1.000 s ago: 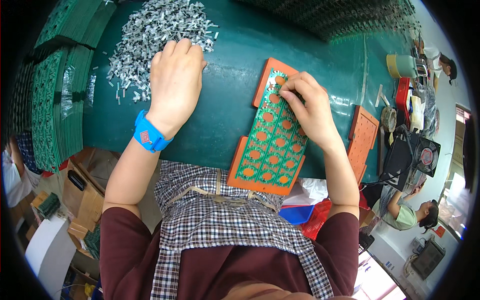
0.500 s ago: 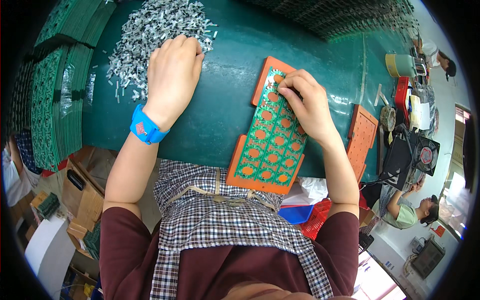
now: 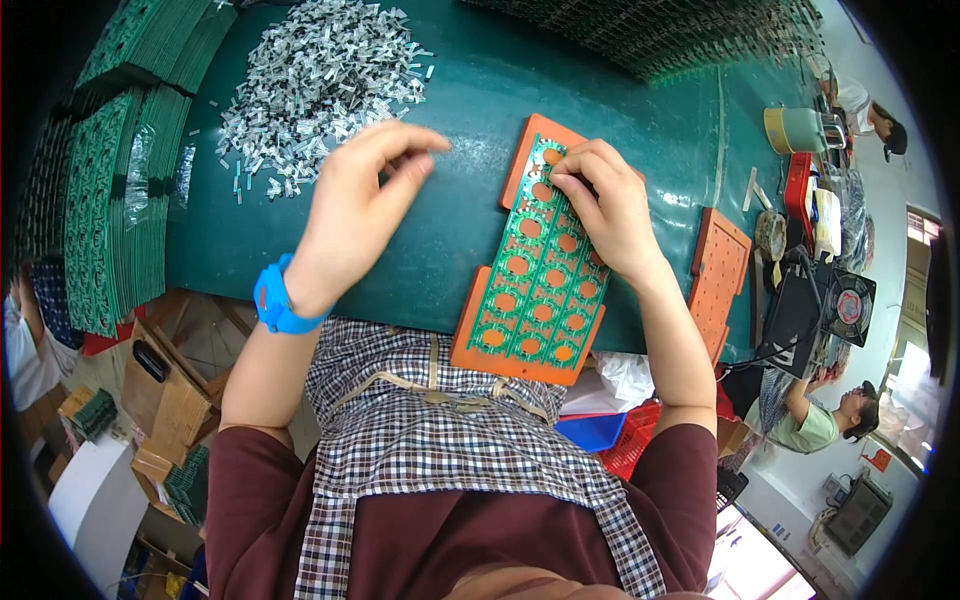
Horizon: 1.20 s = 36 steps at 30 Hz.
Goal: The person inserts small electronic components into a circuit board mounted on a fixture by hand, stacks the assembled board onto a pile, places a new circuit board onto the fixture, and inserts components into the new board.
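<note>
A green circuit board panel (image 3: 541, 285) with rows of round holes lies on an orange fixture plate (image 3: 518, 371). Over its upper end is my right hand (image 3: 615, 205), thumb and forefinger pinched close above the board; whatever they hold is too small to name. My left hand (image 3: 360, 205), with a blue watch on its wrist, hovers over the green table between the board and a heap of small clear-and-dark strip-like parts (image 3: 325, 75). Its thumb and forefinger come together at the tips, and I cannot make out anything between them.
Tall stacks of green boards (image 3: 110, 210) stand at the left, with more dark green boards (image 3: 660, 40) along the far edge. A second orange plate (image 3: 718, 275) lies to the right. Beyond it are a green kettle-like container (image 3: 795, 130) and a black fan (image 3: 850, 302). Other people sit at the right.
My left hand has left the heap of small parts, moving nearer to me and toward the board. My right hand stays at the board's upper end, shifted only slightly.
</note>
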### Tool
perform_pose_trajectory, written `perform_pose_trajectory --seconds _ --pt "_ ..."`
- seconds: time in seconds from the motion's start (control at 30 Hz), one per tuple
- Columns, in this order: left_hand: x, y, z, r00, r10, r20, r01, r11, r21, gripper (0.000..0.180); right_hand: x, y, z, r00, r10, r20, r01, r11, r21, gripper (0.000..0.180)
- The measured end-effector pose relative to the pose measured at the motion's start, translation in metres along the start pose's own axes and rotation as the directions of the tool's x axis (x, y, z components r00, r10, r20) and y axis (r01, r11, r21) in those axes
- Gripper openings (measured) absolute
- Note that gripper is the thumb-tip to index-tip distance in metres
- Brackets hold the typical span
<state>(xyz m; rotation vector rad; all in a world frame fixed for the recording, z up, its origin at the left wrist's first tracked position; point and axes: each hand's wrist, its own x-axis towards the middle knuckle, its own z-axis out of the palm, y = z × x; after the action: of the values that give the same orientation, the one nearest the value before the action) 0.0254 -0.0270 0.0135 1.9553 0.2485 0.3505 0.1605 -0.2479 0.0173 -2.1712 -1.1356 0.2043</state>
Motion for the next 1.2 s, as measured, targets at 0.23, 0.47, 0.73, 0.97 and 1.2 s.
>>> perform_pose_trajectory --seconds 0.23,0.47,0.73,0.97,1.2 --pt "-0.034 0.002 0.022 0.952 -0.230 0.202 0.306 0.732 -0.609 0.010 -0.006 0.003 0.006 0.998 -0.025 -0.062 0.021 0.998 -0.067 0.010" --pt "-0.030 0.012 0.028 0.877 -0.351 0.328 0.471 0.489 -0.735 0.028 -0.016 -0.009 0.004 0.950 -0.304 -0.072 0.247 0.872 -0.422 0.023" --pt "-0.033 0.019 0.045 0.831 -0.310 0.463 0.557 0.487 -0.673 0.028 -0.040 -0.038 0.007 0.799 -0.601 -0.012 0.538 0.726 -0.429 0.034" --pt "-0.016 0.007 0.016 0.980 0.132 -0.152 -0.055 0.903 0.427 0.034 -0.031 -0.035 -0.001 0.998 -0.054 -0.034 0.056 0.997 0.045 0.008" --pt "-0.006 -0.018 -0.016 0.964 0.059 -0.258 0.153 0.672 0.725 0.018 -0.022 -0.024 0.003 0.999 -0.033 0.038 0.035 0.998 -0.043 0.006"
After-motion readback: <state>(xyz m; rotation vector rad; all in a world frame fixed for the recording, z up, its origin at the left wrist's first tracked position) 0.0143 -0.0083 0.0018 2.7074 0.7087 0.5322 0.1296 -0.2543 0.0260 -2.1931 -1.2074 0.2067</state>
